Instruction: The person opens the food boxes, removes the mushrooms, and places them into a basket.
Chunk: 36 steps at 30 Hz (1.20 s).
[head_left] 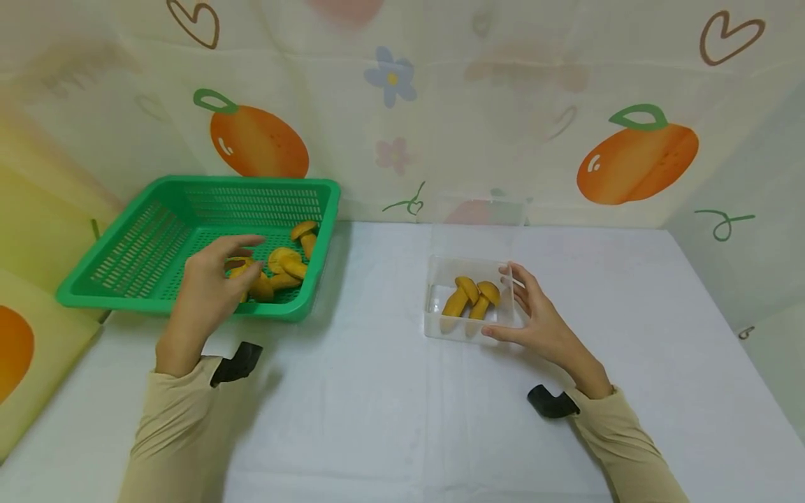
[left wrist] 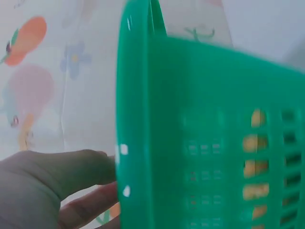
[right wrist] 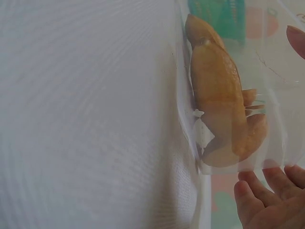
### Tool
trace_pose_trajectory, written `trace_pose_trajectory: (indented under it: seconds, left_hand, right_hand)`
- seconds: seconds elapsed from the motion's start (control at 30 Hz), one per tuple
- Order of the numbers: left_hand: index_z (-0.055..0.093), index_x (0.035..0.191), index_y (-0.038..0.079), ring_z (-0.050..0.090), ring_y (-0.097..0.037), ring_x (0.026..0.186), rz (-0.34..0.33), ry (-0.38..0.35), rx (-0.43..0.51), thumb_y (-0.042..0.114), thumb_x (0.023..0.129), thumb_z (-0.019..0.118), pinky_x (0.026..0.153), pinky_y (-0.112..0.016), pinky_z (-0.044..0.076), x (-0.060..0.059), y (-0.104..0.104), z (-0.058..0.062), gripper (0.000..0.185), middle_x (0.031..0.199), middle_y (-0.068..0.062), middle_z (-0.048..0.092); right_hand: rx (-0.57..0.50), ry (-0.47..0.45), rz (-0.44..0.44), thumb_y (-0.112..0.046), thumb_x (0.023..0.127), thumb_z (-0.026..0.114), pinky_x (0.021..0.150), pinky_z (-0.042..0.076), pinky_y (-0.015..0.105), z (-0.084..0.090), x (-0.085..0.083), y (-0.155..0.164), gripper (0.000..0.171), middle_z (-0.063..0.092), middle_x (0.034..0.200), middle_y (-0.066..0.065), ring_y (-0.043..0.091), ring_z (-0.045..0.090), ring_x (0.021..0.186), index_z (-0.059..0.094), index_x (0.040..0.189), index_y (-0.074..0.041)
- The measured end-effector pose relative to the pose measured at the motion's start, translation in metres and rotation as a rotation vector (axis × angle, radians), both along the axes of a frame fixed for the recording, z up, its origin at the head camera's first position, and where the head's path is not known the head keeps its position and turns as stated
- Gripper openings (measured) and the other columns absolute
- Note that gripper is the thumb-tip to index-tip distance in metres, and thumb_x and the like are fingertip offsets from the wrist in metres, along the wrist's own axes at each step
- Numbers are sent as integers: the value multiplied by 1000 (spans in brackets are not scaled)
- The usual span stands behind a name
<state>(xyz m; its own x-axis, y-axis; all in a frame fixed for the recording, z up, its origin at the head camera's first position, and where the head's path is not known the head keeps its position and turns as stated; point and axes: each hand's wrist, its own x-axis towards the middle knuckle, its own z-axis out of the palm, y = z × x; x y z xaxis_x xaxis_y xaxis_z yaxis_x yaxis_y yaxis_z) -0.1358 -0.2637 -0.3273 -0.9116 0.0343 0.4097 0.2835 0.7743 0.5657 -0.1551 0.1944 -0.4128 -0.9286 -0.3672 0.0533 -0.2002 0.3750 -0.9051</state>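
My left hand (head_left: pixel 210 279) hovers over the near side of a green plastic basket (head_left: pixel 251 184), its thumb and fingers apart and loosely bent. Brown-yellow mushrooms (head_left: pixel 286 261) lie in the basket just beside the fingertips, several in all. In the left wrist view the basket wall (left wrist: pixel 190 76) hides the fingertips. My right hand (head_left: pixel 544 318) holds a clear plastic box (head_left: pixel 434 325) at its right end, thumb at the near corner and fingers along the far right side. Two mushrooms (head_left: pixel 461 296) lie side by side in the box; the right wrist view shows them through its wall.
The box's clear lid (head_left: pixel 478 234) stands raised at the back. A white cloth (head_left: pixel 352 405) covers the table. Behind it hangs a curtain (head_left: pixel 478 126) printed with oranges and flowers. The basket stands at the back left, against the curtain.
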Motion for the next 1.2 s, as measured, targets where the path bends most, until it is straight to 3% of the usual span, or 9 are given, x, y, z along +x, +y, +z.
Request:
trace_pose_trajectory:
  seconds: [0.07, 0.17, 0.33, 0.4, 0.57, 0.63, 0.87, 1.2]
  left_hand:
    - [65, 122, -3, 63, -34, 101, -11, 23, 1, -6, 88, 67, 86, -53, 53, 1, 9, 1, 35, 120, -24, 66]
    - [66, 121, -2, 64, -39, 101, -26, 51, 1, -7, 87, 68, 84, -50, 54, 1, 20, 3, 34, 118, -23, 66]
    - [67, 120, -1, 66, -35, 100, -56, 64, 8, -5, 87, 69, 81, -28, 50, 1, 39, 6, 33, 118, -19, 68]
    - [66, 120, -2, 66, -35, 99, -71, 62, 20, -6, 87, 69, 82, -28, 53, 0, 47, 7, 34, 118, -19, 69]
    - [65, 120, -5, 66, -38, 97, -125, 57, 45, -9, 85, 69, 85, -50, 57, -4, 67, 9, 36, 115, -22, 68]
    - [65, 120, -5, 66, -38, 96, -150, 56, 35, -9, 84, 70, 86, -51, 57, -6, 75, 10, 36, 114, -23, 69]
    - [64, 122, -4, 67, -36, 97, -244, 28, -9, -4, 85, 71, 87, -47, 58, -14, 107, 12, 37, 116, -22, 69]
    - [62, 128, 2, 66, -30, 101, -340, -82, -48, 2, 89, 70, 90, -40, 57, -20, 149, 8, 40, 123, -14, 68]
  right_hand:
    - [-1, 0, 1, -17, 80, 84, 122, 19, 56, -1, 0, 0, 106, 24, 162, 12, 35, 21, 151, 12, 158, -11]
    - [-3, -2, 3, -17, 80, 84, 122, 19, 56, -1, 0, 0, 106, 23, 162, 13, 35, 21, 152, 12, 158, -10]
    - [2, -2, 2, -18, 80, 83, 122, 19, 56, -1, 1, 0, 106, 24, 162, 13, 35, 21, 151, 12, 158, -10]
    - [3, -2, 0, -18, 80, 83, 122, 20, 56, -1, 1, 0, 106, 24, 161, 13, 35, 21, 151, 12, 158, -10]
    - [5, -8, -3, -19, 80, 83, 122, 19, 56, -2, 1, 0, 106, 24, 162, 12, 34, 20, 152, 11, 158, -12]
    - [5, -10, -2, -19, 81, 83, 122, 19, 56, -3, 1, 1, 106, 23, 162, 11, 34, 20, 152, 11, 158, -12]
    - [3, -8, 1, -19, 81, 83, 122, 19, 56, -1, 0, 1, 105, 23, 162, 10, 35, 20, 152, 12, 158, -14]
    - [1, -18, -4, -19, 80, 83, 122, 19, 57, 1, 2, 0, 106, 23, 162, 9, 35, 20, 152, 12, 158, -15]
